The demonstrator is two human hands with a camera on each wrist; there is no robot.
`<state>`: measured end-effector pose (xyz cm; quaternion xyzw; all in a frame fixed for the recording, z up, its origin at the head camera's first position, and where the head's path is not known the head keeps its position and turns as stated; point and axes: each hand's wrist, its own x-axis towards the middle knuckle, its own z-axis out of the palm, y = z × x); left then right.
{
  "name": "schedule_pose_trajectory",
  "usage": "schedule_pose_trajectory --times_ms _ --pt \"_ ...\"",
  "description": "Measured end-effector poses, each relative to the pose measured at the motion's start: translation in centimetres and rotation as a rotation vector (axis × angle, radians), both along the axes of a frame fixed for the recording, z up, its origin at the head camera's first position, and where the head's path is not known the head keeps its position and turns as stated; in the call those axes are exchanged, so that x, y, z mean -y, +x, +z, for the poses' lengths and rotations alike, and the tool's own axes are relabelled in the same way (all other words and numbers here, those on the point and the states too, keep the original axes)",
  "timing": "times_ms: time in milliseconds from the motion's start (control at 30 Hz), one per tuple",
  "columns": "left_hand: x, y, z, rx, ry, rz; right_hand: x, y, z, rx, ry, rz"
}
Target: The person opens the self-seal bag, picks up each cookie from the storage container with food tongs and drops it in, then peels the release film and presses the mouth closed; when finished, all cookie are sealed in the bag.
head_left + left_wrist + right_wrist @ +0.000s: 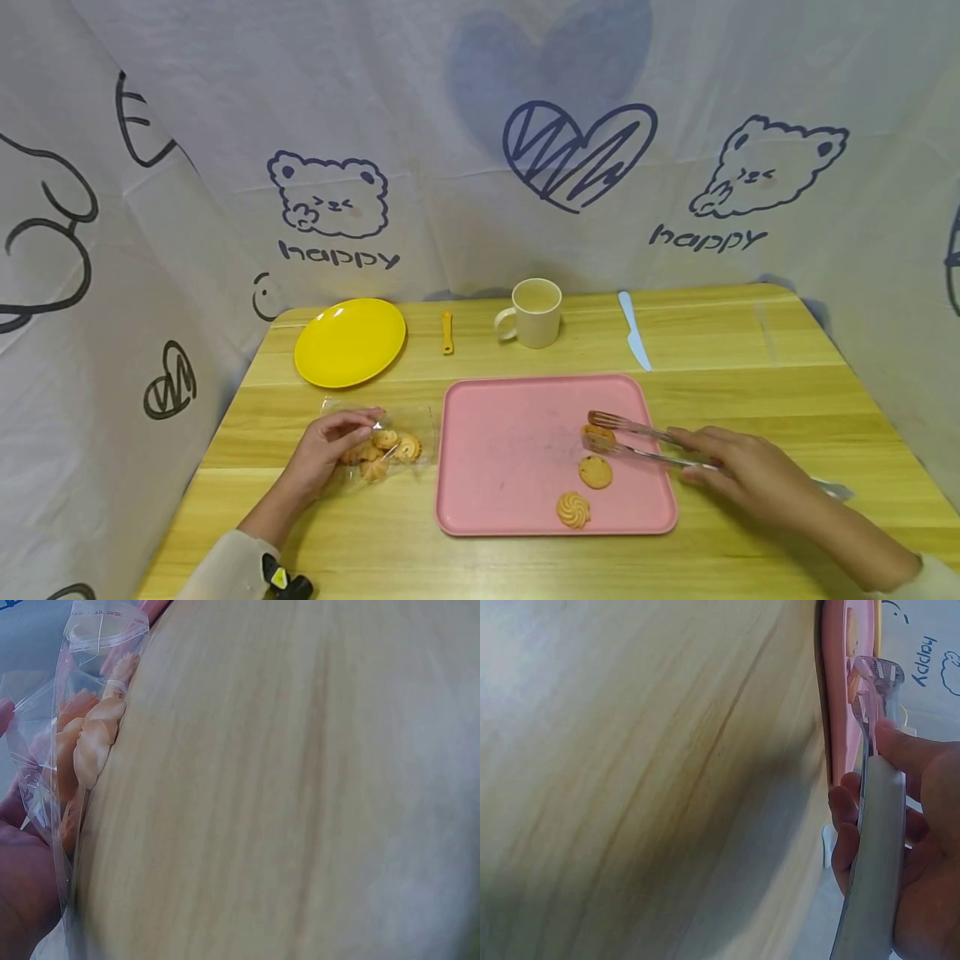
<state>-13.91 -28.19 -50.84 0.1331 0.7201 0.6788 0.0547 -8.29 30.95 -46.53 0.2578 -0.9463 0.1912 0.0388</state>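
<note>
Far L: L hand [330, 446] on the clear bag [422, 421], thumb & fingers pinched in close w/ a bit of film between. Bag's on the table [360, 554], just L of the tray, film shiny & crinkled; bagged cookies [373, 469] golden, piped & ridged, one a swirly ring, all bunched together. Yellow plate [350, 342] just behind. On to the pink tray [495, 467], approx. centre: flat, raised rim, three loose cookies down its R side. Swirl cookie [573, 510] nearest the front rim, pale gold, curved ridges fanning from the mid. Next up, round cookie [596, 472], flatter, w/ dark specks. Furthest back, third cookie [587, 432], more orange-brown, part hidden: it's between the tips of the tongs [877, 847]. Can't tell if they actually grip it. Tongs = shiny metal, slotted ends, arms slightly spread, reaching over the tray's R rim. Far R: R hand [757, 475] has hold of them, thumb on one arm, fingers curled round the other.
</note>
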Motion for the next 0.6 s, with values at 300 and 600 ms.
schedule_pose_trajectory --times_ms 300,600 --pt "0.04 -0.02 -0.12 -0.005 -0.001 -0.002 0.08 -0.05 -0.28 0.014 0.012 -0.005" --pt "0.07 -0.10 -0.14 0.001 0.002 -0.003 0.23 -0.09 0.29 0.029 0.043 -0.005"
